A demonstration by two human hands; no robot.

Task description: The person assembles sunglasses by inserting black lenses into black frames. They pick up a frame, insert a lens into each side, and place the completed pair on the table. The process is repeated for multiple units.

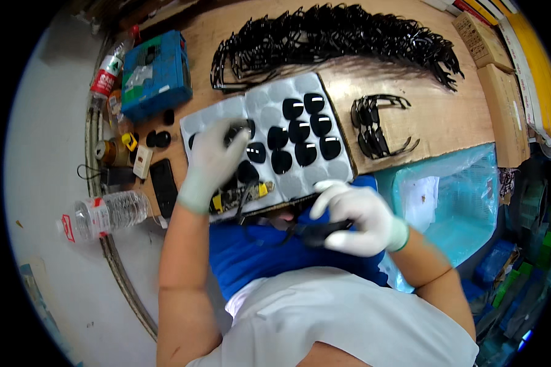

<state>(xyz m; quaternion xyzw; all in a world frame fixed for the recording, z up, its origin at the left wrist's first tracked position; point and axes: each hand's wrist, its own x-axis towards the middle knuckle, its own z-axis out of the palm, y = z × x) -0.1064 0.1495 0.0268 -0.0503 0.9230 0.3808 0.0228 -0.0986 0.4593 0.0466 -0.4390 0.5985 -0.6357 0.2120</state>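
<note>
My left hand (pixel 217 156), in a white glove, reaches over a grey-white tray (pixel 266 113) with round pockets, several of them holding dark sunglass lenses (pixel 299 131). Its thumb and fingers close around one dark lens (pixel 249 127); whether that lens is lifted from its pocket I cannot tell. At the tray's near edge my right hand (pixel 364 220), also gloved, grips a black sunglasses frame (pixel 318 233) between thumb and fingers. The frame is held over my lap and smeared by motion. A yellow-and-black patterned object (pixel 242 197) lies on the tray's near left part.
A long row of black eyeglass frames (pixel 337 37) stretches along the back. Two sunglasses (pixel 373 125) lie right of the tray. A bin lined with blue plastic (pixel 453 196) is at right. Leftward are a blue box (pixel 156 76), a phone (pixel 163 186) and a water bottle (pixel 110 214).
</note>
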